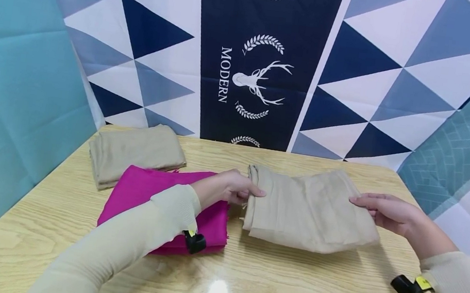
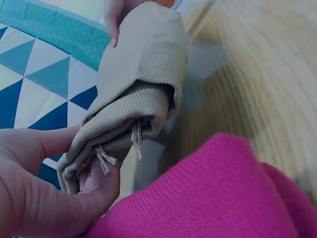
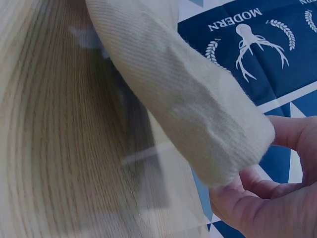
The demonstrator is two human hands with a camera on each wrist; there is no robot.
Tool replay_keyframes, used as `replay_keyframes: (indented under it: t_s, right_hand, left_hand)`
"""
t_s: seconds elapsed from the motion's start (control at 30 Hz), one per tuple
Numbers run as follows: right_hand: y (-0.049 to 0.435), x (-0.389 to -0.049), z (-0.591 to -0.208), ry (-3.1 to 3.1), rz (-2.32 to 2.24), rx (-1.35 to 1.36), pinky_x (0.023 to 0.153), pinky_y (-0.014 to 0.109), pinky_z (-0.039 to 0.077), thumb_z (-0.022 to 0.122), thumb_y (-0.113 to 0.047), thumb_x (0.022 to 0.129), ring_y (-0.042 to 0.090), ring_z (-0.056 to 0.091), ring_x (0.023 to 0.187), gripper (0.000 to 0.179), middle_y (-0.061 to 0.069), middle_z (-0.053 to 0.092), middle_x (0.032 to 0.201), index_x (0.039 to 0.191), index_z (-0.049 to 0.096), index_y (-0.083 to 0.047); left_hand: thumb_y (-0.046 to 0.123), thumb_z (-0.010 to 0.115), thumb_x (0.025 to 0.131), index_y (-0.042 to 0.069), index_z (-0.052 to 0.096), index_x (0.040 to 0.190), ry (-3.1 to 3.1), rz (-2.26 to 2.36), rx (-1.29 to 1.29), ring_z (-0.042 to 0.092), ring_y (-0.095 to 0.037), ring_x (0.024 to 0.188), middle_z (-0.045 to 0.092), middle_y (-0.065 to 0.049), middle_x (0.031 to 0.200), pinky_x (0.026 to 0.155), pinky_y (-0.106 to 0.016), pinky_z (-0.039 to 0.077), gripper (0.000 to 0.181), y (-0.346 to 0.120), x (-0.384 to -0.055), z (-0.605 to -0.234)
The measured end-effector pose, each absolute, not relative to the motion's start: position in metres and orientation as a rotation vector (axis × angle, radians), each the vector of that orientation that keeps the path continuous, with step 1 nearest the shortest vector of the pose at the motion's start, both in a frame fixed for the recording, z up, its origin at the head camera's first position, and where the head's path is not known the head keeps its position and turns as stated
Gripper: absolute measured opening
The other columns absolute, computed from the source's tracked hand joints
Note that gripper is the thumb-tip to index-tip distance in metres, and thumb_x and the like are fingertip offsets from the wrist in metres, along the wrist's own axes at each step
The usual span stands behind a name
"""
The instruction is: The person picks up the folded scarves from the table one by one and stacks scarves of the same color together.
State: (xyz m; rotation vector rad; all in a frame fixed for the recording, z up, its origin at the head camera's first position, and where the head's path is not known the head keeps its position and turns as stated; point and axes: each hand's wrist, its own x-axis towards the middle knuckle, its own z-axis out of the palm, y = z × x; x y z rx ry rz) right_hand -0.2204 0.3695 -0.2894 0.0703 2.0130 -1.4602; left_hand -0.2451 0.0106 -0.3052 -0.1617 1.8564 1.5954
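A folded beige scarf (image 1: 306, 209) with short fringe at its left end is held between both hands on the right half of the table. My left hand (image 1: 239, 187) pinches its left edge, thumb on top and fingers beneath the layers, as the left wrist view shows. At the opposite edge my right hand (image 1: 387, 211) grips the folded side between thumb and fingers. In the right wrist view the scarf (image 3: 183, 94) hangs over the wood, its underside clear of the surface. A folded magenta cloth (image 1: 135, 203) lies under my left forearm.
Another folded beige cloth (image 1: 137, 154) lies at the back left, behind the magenta one. The wooden table (image 1: 279, 289) meets a patterned backdrop (image 1: 266, 72) at its far edge. Teal fabric (image 1: 20, 66) hangs along the left side.
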Motion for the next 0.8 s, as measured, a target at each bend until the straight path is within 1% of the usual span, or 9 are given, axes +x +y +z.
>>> replay_keyframes:
  t_s: [0.13, 0.27, 0.5, 0.67, 0.8]
  right_hand:
    - [0.369, -0.215, -0.29, 1.993, -1.469, 0.054, 0.072, 0.02, 0.056, 0.047, -0.022, 0.102, -0.001, 0.062, 0.074, 0.014, -0.011, 0.067, 0.083, 0.096, 0.06, -0.022]
    - [0.37, -0.211, -0.291, 1.955, -1.493, 0.022, 0.073, 0.019, 0.056, 0.045, -0.021, 0.102, -0.001, 0.062, 0.074, 0.017, -0.012, 0.067, 0.083, 0.096, 0.061, -0.023]
    - [0.37, -0.205, -0.293, 1.948, -1.499, 0.036, 0.077, 0.02, 0.057, 0.048, -0.023, 0.101, 0.0, 0.065, 0.078, 0.015, -0.011, 0.07, 0.088, 0.097, 0.062, -0.025]
    - [0.372, -0.203, -0.296, 1.922, -1.525, 0.014, 0.078, 0.022, 0.058, 0.048, -0.022, 0.101, 0.002, 0.068, 0.082, 0.015, -0.01, 0.072, 0.091, 0.097, 0.062, -0.024]
    - [0.373, -0.203, -0.301, 1.896, -1.55, -0.009, 0.077, 0.022, 0.058, 0.047, -0.02, 0.102, 0.002, 0.069, 0.082, 0.017, -0.009, 0.072, 0.09, 0.097, 0.062, -0.023]
  left_hand:
    - [0.005, 0.07, 0.085, -0.002, 0.051, 0.114, 1.857, 1.599, -0.153, 0.06, -0.008, 0.065, 0.063, -0.003, 0.073, 0.059, -0.02, 0.051, 0.035, 0.008, -0.24, -0.306]
    - [0.007, 0.073, 0.083, -0.002, 0.052, 0.114, 1.903, 1.58, -0.149, 0.061, -0.008, 0.067, 0.065, -0.004, 0.078, 0.059, -0.021, 0.051, 0.038, 0.006, -0.235, -0.305]
    - [0.009, 0.073, 0.083, -0.003, 0.06, 0.107, 1.957, 1.544, -0.121, 0.062, -0.008, 0.066, 0.068, -0.004, 0.079, 0.059, -0.019, 0.051, 0.029, 0.005, -0.227, -0.307]
    - [0.008, 0.073, 0.084, -0.002, 0.062, 0.102, 1.953, 1.547, -0.109, 0.062, -0.009, 0.067, 0.068, -0.004, 0.079, 0.062, -0.02, 0.052, 0.024, 0.005, -0.224, -0.308]
    - [0.008, 0.073, 0.083, -0.002, 0.062, 0.101, 1.952, 1.546, -0.112, 0.064, -0.009, 0.068, 0.069, -0.005, 0.082, 0.065, -0.021, 0.055, 0.023, 0.005, -0.222, -0.31]
